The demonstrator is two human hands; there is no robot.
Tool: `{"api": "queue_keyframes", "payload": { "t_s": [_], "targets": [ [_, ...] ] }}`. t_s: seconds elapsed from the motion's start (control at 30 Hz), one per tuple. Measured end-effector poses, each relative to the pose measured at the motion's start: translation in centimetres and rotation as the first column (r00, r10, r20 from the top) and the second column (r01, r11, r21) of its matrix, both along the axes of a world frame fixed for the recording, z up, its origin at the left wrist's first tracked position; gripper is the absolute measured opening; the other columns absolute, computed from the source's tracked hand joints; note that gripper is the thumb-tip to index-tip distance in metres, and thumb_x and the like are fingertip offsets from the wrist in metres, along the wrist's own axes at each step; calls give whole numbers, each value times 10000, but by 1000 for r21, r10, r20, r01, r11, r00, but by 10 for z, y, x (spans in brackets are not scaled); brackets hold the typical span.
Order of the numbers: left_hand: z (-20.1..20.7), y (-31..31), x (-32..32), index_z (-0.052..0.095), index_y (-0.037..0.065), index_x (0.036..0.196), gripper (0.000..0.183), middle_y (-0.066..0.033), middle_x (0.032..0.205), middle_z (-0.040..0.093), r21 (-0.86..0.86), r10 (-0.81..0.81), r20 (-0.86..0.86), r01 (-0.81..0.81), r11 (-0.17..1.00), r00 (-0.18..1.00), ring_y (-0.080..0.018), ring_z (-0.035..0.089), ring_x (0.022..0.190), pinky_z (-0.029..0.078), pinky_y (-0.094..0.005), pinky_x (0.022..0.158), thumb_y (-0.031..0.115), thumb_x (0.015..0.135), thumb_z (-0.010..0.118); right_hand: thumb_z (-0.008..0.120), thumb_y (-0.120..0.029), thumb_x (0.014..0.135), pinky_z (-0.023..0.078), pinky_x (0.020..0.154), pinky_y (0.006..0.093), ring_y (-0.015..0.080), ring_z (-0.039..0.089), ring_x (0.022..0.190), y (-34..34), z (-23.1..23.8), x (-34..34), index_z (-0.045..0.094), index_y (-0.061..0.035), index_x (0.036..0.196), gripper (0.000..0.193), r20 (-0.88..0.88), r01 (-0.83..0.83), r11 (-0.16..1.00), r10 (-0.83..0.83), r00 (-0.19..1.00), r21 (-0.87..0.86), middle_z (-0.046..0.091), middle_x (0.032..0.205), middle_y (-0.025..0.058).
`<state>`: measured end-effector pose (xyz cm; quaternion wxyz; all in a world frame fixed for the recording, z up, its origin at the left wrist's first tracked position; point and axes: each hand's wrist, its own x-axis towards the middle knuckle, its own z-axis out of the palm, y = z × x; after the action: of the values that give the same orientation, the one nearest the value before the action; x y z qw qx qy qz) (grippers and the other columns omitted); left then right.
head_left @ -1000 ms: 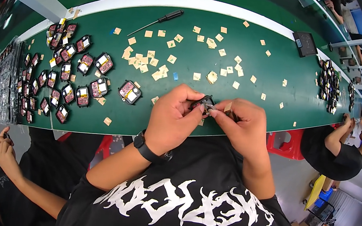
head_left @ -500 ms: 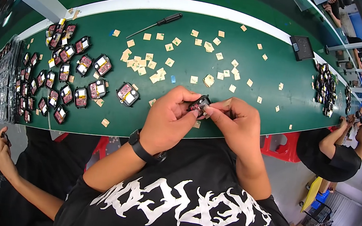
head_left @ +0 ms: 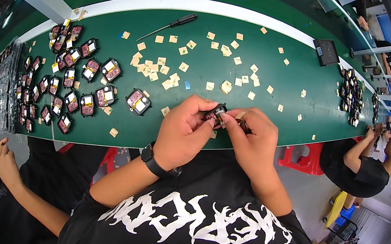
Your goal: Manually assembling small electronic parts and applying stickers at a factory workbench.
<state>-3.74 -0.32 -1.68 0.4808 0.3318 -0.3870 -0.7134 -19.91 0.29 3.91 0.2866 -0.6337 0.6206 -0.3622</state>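
Note:
Close to the table's near edge, my left hand (head_left: 185, 129) grips a small black device case (head_left: 217, 108) between thumb and fingers. Part of a reddish circuit board shows inside it. My right hand (head_left: 255, 136) is pinched at the case's right side, its thumb tip against a small silvery piece (head_left: 221, 117). Fingers cover most of that piece, so its kind is unclear. Left of my hands lies another open case (head_left: 137, 101) with a red board and a white part. Small cream paper squares (head_left: 226, 87) lie scattered beyond my hands.
Several similar open cases (head_left: 86, 104) crowd the table's left, beside stacked clear plastic trays (head_left: 6, 87). A black screwdriver (head_left: 168, 25) lies at the back. A black tray (head_left: 326, 52) and a pile of dark parts (head_left: 352, 95) are at right. Co-workers sit on both sides; a red stool (head_left: 303, 158) is at right.
My right hand has shifted slightly left and its fingers have curled in more. The case stays in my left hand. The co-worker's hand at left has changed pose.

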Motion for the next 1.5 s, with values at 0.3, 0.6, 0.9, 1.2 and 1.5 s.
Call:
{"api": "queue_keyframes", "payload": {
  "t_s": [0.3,0.6,0.9,1.2,1.5],
  "targets": [
    [1,2,0,510,-35,1244,287,-97,1138,636,-33,22,-1,-22,999,1000,-92,639,978,521,-234,758,-95,964,524,728,-111,914,389,517,269,82,495,572,-1,-1,9,722,23,871,141,131,144,961,-178,975,237,600,665,48],
    [1,-3,6,518,-36,1237,286,-116,1191,607,28,-18,-76,20,999,997,-169,623,1117,522,-345,1004,-121,963,521,780,-91,878,378,517,225,27,468,602,-3,-15,6,672,9,876,147,282,132,963,-198,939,236,580,682,-26],
    [2,-5,9,521,-48,1263,301,-89,1131,617,58,-110,-95,116,992,989,-103,639,1000,544,-251,867,-105,967,538,820,-97,844,384,532,216,21,487,615,-13,-5,-8,659,16,815,199,296,-4,923,-119,948,384,586,657,-27],
    [7,-2,0,518,-25,1290,333,-101,1138,612,-11,-102,53,102,995,993,-159,647,1052,589,-319,905,-80,967,571,770,-93,892,414,549,211,38,577,645,-11,-4,-12,665,22,806,178,379,-71,940,-65,923,333,644,681,2],
    [13,-6,4,535,-26,1279,297,-144,1074,675,105,-147,44,142,984,988,-237,734,905,616,-300,796,-22,986,585,687,-114,968,387,578,223,37,495,663,-2,13,-40,682,19,912,144,460,-39,922,-155,874,385,612,714,-25]
  ]
}}
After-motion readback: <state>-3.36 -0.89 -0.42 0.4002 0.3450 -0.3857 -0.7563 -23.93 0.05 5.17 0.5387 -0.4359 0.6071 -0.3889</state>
